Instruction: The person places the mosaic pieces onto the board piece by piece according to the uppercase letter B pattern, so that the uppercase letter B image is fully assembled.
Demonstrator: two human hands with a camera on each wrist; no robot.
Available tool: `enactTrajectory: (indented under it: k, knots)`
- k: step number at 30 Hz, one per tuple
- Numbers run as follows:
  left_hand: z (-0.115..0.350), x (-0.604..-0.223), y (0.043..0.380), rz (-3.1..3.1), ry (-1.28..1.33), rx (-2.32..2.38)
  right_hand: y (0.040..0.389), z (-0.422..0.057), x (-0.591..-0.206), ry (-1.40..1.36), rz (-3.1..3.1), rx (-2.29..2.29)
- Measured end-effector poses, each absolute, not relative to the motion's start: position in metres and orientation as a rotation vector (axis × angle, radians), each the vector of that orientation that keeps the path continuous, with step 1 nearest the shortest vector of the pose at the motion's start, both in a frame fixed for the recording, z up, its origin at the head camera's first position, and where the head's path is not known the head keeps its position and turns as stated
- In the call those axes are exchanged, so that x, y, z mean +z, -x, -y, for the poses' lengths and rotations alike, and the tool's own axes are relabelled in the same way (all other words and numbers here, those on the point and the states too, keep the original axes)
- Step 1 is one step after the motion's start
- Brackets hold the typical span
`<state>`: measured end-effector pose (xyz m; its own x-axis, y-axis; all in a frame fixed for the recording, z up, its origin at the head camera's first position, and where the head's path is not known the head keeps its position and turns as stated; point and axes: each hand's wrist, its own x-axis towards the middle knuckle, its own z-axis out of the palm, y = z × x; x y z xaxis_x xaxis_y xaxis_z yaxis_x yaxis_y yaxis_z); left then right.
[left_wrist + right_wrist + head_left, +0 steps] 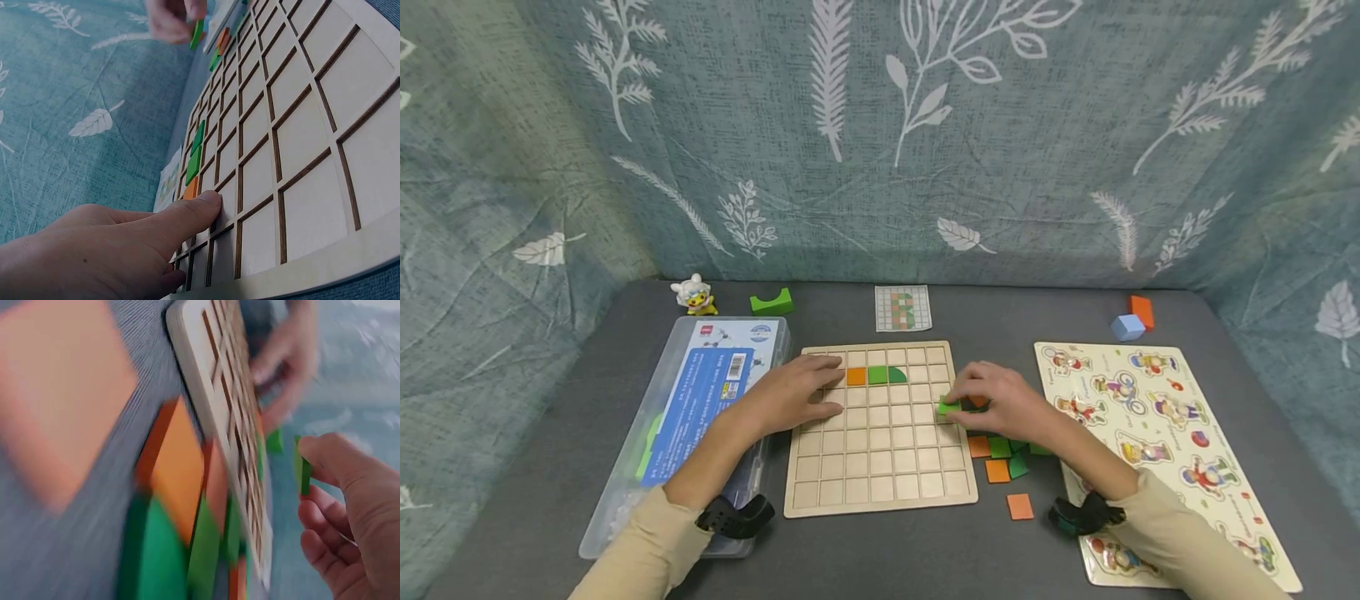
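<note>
A wooden grid board lies in the middle of the table. In one upper row sit an orange square tile, a green square tile and a dark green quarter-round tile. My left hand rests at the board's left side, its thumb extended over the grid cells near the orange tile. Between thumb and fingers, my right hand pinches a bright green tile above the board's right edge. Loose orange and green tiles lie beside the board, partly under the right hand.
A printed pattern card lies behind the board. On the left is a clear plastic case, with a small figurine and a green arch block behind it. A picture puzzle board lies right, blue and orange blocks behind.
</note>
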<state>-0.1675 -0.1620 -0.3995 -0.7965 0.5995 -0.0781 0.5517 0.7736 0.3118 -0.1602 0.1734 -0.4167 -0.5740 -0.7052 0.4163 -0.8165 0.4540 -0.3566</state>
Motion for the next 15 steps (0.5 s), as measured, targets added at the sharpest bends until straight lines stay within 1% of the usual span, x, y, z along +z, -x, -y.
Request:
enactTrajectory:
  k: [7, 10, 15]
  knots:
    - [0.162, -0.401, 0.168, -2.795, -0.927, 0.412, 0.176, -0.111, -0.418, -1.563, 2.446, 0.611]
    - [0.162, -0.401, 0.168, -2.798, -0.928, 0.417, 0.183, -0.094, -0.418, -1.578, 2.49, 0.558]
    - [0.163, -0.4, 0.169, -2.798, -0.919, 0.409, 0.191, -0.076, -0.418, -1.58, 2.54, 0.598]
